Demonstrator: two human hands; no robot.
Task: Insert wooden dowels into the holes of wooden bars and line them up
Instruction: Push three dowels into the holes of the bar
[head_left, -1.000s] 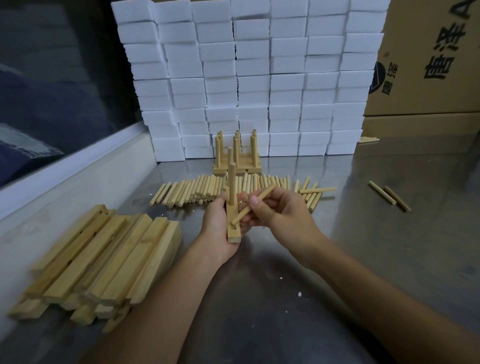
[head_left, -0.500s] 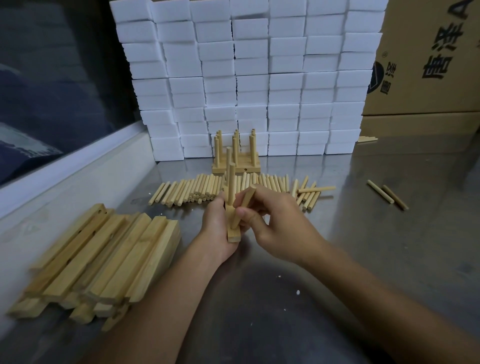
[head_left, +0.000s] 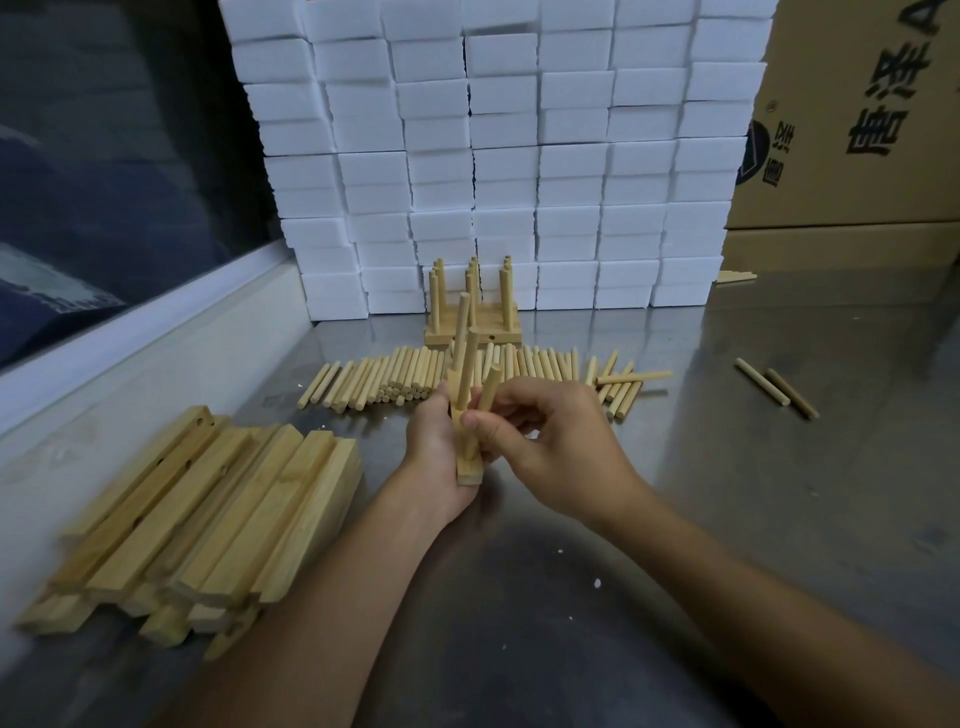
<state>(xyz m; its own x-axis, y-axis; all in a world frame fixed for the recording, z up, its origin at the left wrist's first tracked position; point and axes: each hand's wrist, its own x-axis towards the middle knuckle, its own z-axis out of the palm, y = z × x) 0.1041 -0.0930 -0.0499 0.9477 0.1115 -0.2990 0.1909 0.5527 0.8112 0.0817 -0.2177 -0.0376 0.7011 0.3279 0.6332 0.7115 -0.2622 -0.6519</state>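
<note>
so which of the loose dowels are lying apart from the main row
The two dowels at the far right of the steel table, side by side and angled. The rest lie packed in the long row of dowels behind the hands.

left hand (head_left: 439, 447) gripping wooden bar (head_left: 469, 462), right hand (head_left: 545, 441) pinching dowel (head_left: 489, 387)

White foam blocks (head_left: 498, 156) stacked at rear; cardboard box (head_left: 857, 119) right, perhaps two.
</note>
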